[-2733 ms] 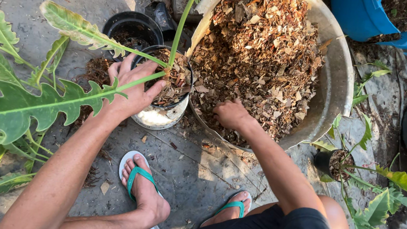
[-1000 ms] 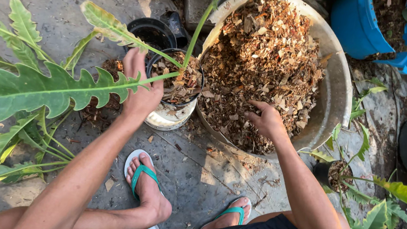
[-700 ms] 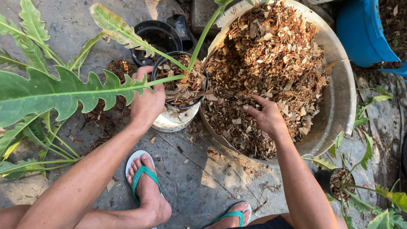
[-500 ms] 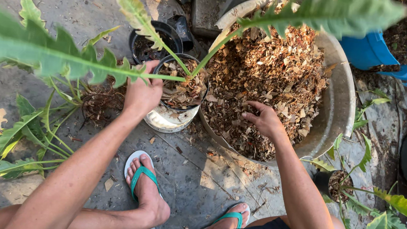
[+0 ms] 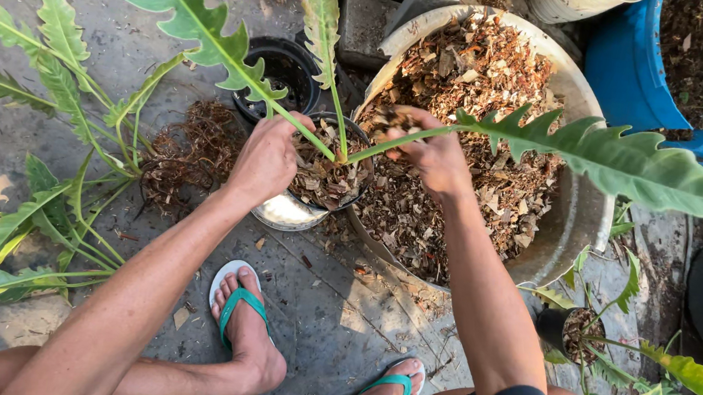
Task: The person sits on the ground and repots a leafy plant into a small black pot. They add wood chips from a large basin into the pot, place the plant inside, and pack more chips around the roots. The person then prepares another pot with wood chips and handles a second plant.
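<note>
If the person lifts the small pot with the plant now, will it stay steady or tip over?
The small pot would probably tip: the long leaves spread far beyond its rim. The stems look thin and likely bend. The bark mix looks dry and loose, so it may spill; the left hand steadies the rim.

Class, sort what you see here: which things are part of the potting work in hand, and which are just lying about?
In use:
left hand
right hand
small pot with the plant
long green leaf
big basin of bark mix

Lying about:
empty black pot
blue tub
loose root clump
small potted plant
</note>
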